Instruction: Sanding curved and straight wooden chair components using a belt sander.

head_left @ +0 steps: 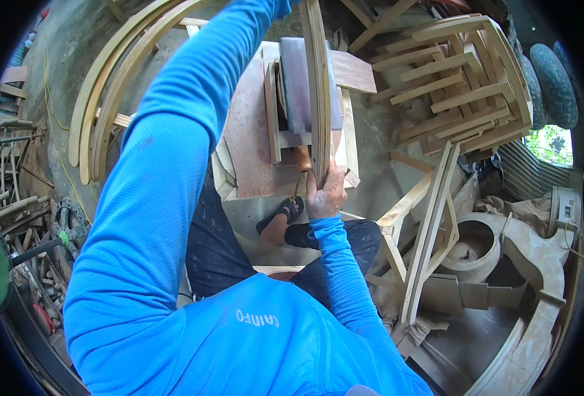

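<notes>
A long, narrow wooden strip [317, 86], curved and layered at its edge, runs away from me up the middle of the view. Its near end is gripped by my right hand [327, 191], thumb on one side and fingers on the other. My left arm [199, 86] stretches far forward along the strip's left, and the hand lies beyond the top edge, out of sight. Directly beneath the strip is a greyish-violet, flat-topped block [294, 86] on a wooden stand [249, 145]. A brown roller-like piece [303, 159] shows just beside my right hand.
Curved wooden frames [107, 92] lean at the far left. Stacked wooden frames [463, 86] stand at the far right, with a slatted wooden frame [430, 231] nearer. A large pale machine housing [536, 257] is at right. Scrap rods [14, 204] and a yellow cord [64, 168] lie at left.
</notes>
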`<state>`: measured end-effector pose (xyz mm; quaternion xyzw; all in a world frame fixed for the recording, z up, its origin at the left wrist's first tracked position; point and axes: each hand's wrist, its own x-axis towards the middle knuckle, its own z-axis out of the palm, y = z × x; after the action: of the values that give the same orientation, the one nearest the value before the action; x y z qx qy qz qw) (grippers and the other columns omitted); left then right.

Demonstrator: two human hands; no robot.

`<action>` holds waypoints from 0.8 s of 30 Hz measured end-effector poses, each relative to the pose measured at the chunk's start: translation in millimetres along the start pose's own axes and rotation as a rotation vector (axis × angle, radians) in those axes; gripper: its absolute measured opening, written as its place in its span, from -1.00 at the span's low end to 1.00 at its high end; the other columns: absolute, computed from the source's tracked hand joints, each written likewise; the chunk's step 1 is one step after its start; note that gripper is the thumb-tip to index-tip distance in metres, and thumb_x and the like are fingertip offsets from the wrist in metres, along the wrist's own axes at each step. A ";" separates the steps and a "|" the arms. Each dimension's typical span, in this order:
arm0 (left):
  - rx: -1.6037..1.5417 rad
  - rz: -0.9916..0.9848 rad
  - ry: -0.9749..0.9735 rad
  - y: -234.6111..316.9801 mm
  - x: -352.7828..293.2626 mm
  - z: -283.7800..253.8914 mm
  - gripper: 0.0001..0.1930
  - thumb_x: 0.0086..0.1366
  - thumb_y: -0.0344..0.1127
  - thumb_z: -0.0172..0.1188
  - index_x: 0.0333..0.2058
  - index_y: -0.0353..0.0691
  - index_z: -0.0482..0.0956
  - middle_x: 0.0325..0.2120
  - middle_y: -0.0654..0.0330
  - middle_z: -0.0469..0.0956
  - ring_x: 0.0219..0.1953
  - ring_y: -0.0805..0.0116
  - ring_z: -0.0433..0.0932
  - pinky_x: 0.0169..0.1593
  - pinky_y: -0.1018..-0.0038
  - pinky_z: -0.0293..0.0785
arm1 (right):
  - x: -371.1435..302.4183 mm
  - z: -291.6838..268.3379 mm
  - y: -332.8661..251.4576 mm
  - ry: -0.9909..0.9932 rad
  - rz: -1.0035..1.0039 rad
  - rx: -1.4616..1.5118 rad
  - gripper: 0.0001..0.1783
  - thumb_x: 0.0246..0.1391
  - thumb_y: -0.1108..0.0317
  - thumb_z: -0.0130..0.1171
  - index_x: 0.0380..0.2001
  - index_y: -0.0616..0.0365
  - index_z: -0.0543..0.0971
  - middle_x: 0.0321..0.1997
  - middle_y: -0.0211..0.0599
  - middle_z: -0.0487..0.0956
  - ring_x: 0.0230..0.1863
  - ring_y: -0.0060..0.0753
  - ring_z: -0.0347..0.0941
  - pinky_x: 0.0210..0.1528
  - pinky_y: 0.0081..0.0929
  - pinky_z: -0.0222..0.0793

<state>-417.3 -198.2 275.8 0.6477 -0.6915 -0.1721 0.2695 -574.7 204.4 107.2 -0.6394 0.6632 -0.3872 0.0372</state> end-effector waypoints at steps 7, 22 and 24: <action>0.051 0.198 0.153 -12.1 -118.0 50.6 0.04 0.17 0.04 0.14 0.51 -0.16 -0.18 0.54 -0.09 -0.23 0.58 -0.03 -0.34 0.53 -0.08 -0.39 | -107.8 -32.7 29.0 -0.247 0.112 -0.044 -0.52 0.21 0.15 0.29 0.06 0.11 0.36 -0.22 0.11 0.63 -0.18 0.31 0.58 -0.24 0.07 0.48; 0.183 -0.051 -0.039 2.3 -167.9 53.8 0.16 0.06 0.10 0.23 0.52 -0.12 -0.22 0.53 -0.08 -0.16 0.58 -0.03 -0.36 0.50 -0.20 -0.48 | -121.4 -56.9 25.0 -0.058 -0.068 -0.061 -0.40 0.04 0.24 0.40 0.16 0.14 0.54 -0.32 -0.20 0.49 -0.33 -0.10 0.48 -0.29 -0.19 0.36; 0.125 -0.038 0.064 -3.8 -128.6 43.5 0.13 0.06 0.04 0.23 0.52 -0.13 -0.19 0.52 -0.12 -0.12 0.58 -0.08 -0.33 0.49 -0.21 -0.50 | -80.5 -32.6 19.5 0.012 -0.127 -0.113 -0.41 0.06 0.15 0.39 0.15 0.13 0.56 -0.33 -0.23 0.49 -0.29 -0.13 0.44 -0.24 -0.21 0.28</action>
<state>-438.1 -76.2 219.7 0.6816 -0.6795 -0.1130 0.2469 -594.0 287.9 83.1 -0.6790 0.6424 -0.3544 -0.0276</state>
